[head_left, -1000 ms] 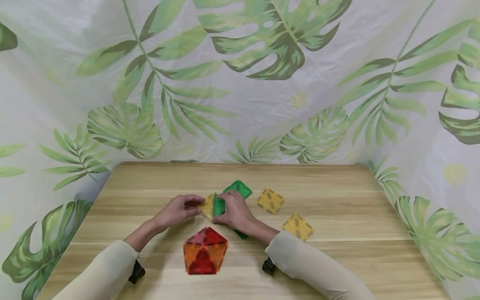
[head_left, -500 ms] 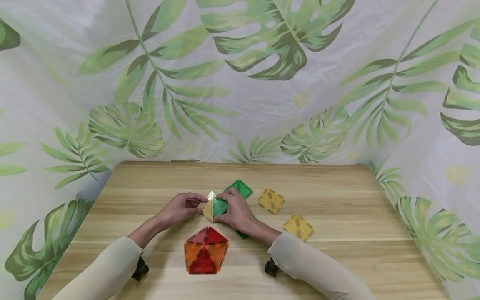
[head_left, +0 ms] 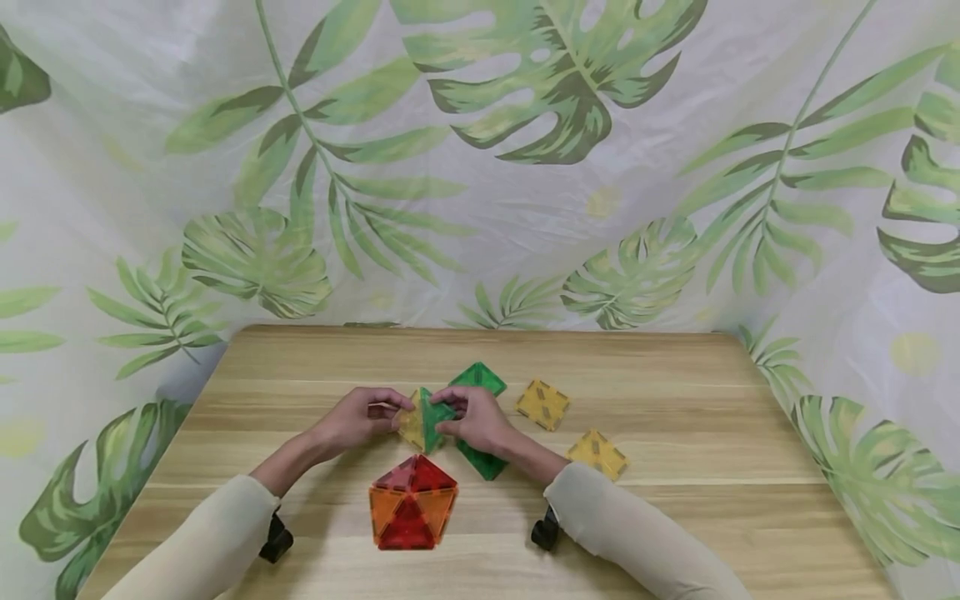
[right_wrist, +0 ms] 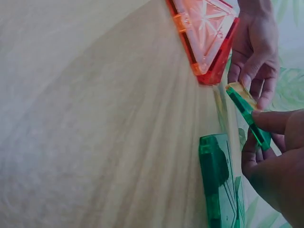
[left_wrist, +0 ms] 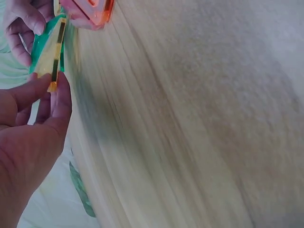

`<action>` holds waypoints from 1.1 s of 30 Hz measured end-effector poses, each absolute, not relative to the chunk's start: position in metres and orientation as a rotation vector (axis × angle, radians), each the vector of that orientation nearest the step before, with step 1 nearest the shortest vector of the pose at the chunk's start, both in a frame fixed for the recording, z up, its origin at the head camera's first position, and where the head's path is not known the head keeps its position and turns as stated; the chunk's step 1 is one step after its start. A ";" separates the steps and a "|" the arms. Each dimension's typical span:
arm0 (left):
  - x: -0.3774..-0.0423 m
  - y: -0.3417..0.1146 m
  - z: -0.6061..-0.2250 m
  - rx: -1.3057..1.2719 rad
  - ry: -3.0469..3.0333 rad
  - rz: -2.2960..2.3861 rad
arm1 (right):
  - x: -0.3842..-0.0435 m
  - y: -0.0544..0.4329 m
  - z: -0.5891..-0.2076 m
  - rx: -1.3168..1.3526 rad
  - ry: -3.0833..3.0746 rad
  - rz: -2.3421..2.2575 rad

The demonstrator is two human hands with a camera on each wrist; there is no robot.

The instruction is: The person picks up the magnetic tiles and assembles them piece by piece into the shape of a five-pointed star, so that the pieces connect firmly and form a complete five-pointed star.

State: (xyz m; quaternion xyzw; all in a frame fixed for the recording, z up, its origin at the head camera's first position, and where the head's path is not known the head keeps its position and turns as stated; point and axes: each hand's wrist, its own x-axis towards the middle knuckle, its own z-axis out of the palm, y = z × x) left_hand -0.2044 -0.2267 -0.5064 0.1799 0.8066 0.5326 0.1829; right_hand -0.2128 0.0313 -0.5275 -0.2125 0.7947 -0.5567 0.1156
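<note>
Left hand point(head_left: 358, 422) pinches a translucent yellow plastic triangle point(head_left: 412, 427), right hand point(head_left: 477, 421) a translucent green plastic triangle point(head_left: 432, 413) — by outer ends, likely leaving meeting edges free.

I counted two hands, a left hand point(head_left: 362, 423) and a right hand point(head_left: 482, 423), with one yellow tile point(head_left: 411, 428) and one green tile point(head_left: 432, 417) between them. One worktop point(head_left: 697, 392) bore one red-and-orange construction point(head_left: 412, 504) near, two more green tiles point(head_left: 480, 377), far and nearer, and two more yellow tiles point(head_left: 543, 404) at right.
</note>
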 end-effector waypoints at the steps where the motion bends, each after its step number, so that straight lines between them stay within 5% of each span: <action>1: -0.203 -0.229 -0.505 0.508 2.260 1.506 | -0.213 0.031 -0.527 -0.615 2.290 -1.651; 33: -0.169 -0.273 -0.508 0.533 1.975 1.613 | -0.202 0.003 -0.524 -0.557 1.717 -1.761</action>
